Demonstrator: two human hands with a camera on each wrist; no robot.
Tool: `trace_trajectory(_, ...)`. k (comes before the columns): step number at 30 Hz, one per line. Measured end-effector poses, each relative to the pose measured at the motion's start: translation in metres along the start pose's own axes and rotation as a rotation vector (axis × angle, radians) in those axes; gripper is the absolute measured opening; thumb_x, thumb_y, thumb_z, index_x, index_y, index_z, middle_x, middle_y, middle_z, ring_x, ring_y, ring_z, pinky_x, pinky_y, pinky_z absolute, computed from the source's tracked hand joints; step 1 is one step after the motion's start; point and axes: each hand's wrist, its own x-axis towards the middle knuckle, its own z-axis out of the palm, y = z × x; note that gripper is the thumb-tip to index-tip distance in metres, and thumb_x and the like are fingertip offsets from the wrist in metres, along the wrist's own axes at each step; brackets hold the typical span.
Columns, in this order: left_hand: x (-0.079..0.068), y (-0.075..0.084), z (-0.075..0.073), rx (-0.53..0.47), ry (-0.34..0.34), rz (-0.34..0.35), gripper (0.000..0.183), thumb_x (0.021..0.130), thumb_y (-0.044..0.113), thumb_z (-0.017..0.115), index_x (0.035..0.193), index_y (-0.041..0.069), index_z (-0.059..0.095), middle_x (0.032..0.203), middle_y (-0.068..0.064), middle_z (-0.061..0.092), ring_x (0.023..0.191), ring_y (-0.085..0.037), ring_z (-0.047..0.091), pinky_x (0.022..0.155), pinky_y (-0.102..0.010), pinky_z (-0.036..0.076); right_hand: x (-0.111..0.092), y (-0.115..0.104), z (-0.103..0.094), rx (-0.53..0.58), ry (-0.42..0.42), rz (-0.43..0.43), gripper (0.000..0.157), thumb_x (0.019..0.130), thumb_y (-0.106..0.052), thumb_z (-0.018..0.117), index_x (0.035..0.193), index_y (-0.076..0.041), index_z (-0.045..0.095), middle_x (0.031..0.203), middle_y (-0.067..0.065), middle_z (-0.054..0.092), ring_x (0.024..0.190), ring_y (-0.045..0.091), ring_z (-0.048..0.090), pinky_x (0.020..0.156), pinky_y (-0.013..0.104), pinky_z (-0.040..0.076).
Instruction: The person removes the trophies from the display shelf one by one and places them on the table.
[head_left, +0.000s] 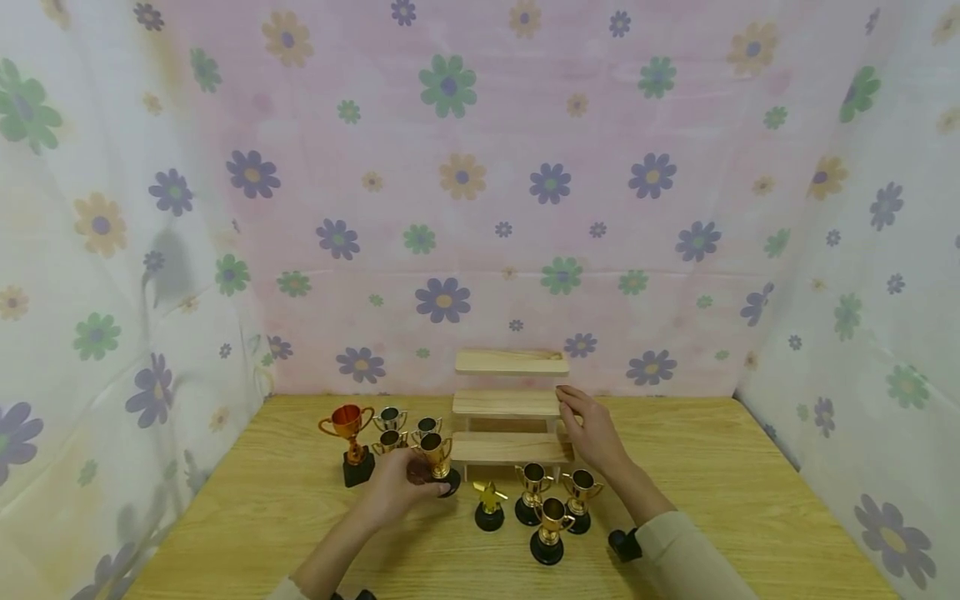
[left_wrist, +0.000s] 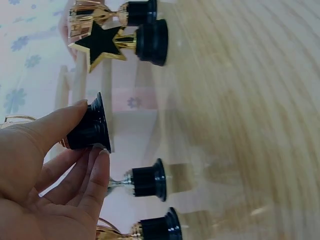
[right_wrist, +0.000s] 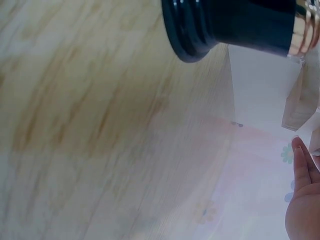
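Observation:
My left hand pinches the black base of a small gold trophy cup, thumb on one side and fingers on the other. In the left wrist view that base is raised off the tabletop. My right hand is at the right end of a three-tier wooden shelf, fingers extended against the middle tier's edge. The right wrist view shows those fingers straight, near the shelf's side. A gold star trophy stands in front of the shelf, to the right of the left hand.
Three gold cups stand on the table at the front right, close to the right forearm. Several silver cups cluster behind the left hand, beside a larger orange-red cup on a black block. Floral cloth hangs behind and on both sides.

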Motion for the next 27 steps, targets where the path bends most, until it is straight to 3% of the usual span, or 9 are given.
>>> trace_trajectory(7,-0.004,-0.010,0.003,-0.052,-0.060,-0.017,0.028,0.080,0.011,0.087,0.100,-0.003,0.072,0.085,-0.004,0.068,0.074,-0.016,0.062,0.064,-0.026,0.052,-0.001,0.000,0.000,0.015,-0.013,0.012,0.037,0.108,-0.011,0.051,0.138,0.008,0.058,0.148,0.023,0.053,0.127,0.040,0.059,0.094,0.051,0.054)
trace_trajectory(16,-0.009,-0.023,0.011,0.067,-0.066,0.035,0.030,0.074,0.011,0.092,0.093,0.001,0.071,0.081,-0.001,0.065,0.073,-0.012,0.060,0.064,-0.025,0.051,0.000,0.001,0.001,0.001,-0.010,-0.008,0.037,0.108,-0.011,0.050,0.138,0.010,0.058,0.146,0.027,0.053,0.126,0.042,0.059,0.095,0.052,0.054)
trace_trajectory(27,-0.011,-0.025,0.013,0.024,-0.117,0.029,0.034,0.074,0.007,0.091,0.100,0.002,0.070,0.090,-0.005,0.067,0.077,-0.021,0.064,0.066,-0.026,0.051,0.002,-0.002,-0.002,-0.013,-0.020,-0.003,0.037,0.108,-0.012,0.050,0.138,0.009,0.058,0.147,0.025,0.053,0.126,0.041,0.060,0.095,0.052,0.054)
